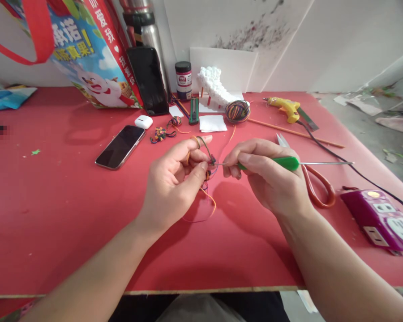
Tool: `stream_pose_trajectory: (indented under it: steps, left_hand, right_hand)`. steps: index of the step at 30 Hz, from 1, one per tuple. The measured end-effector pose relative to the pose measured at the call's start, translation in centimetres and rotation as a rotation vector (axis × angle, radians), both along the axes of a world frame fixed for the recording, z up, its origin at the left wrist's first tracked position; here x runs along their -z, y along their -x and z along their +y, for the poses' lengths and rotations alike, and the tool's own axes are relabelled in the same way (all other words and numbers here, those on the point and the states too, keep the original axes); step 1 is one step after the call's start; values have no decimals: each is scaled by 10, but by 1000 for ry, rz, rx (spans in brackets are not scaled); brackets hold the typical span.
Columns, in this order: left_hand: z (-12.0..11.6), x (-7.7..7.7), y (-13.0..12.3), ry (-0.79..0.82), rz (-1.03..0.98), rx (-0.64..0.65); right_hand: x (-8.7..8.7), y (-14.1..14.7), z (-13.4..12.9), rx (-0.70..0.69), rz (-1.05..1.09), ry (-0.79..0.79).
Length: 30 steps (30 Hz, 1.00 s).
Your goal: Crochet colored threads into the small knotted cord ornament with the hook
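Between the thumb and fingers of my left hand [177, 174] is a small piece of multicoloured yarn work [208, 173], with a strand looped over the raised index finger. My right hand [268, 172] grips the green handle of a crochet hook [287, 163]. One thin metal end of the hook points left and meets the yarn work; the other sticks out to the right. A loose orange and purple strand [215, 208] curls below the left fingers. From the multicoloured yarn ball [237, 111] behind the hands, a strand runs down toward the work.
Red-handled scissors [329, 197] lie right of my right hand, near a purple power strip [379, 219]. A yellow glue gun [285, 108] rests behind them. Phone [120, 147], earbud case [143, 121] and small yarn piece [160, 134] lie at left on the red table [87, 214].
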<state>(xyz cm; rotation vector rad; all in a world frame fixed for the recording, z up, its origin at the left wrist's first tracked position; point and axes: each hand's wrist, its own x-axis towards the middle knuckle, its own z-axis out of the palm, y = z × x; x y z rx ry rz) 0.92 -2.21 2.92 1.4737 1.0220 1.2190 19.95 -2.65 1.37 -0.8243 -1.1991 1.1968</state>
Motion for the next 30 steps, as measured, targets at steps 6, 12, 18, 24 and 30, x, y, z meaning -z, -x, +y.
stream_pose_trajectory:
  steps: [6,12,18,24,30]
  left_hand:
    - [-1,-1,-1,57,-66,-2]
    - [0,-2,-1,110,-86,1]
    - [-1,-3,0,118,-75,1]
    - [-1,-3,-1,114,-70,-7]
    - [-1,-3,-2,76,-40,-11]
  right_hand:
    - [-4,3,1,-4,64,38]
    - [-4,5,0,-8,54,56]
    - [-3,5,0,15,33,73]
    - [-4,6,1,15,44,77]
    - [-3,5,0,16,28,65]
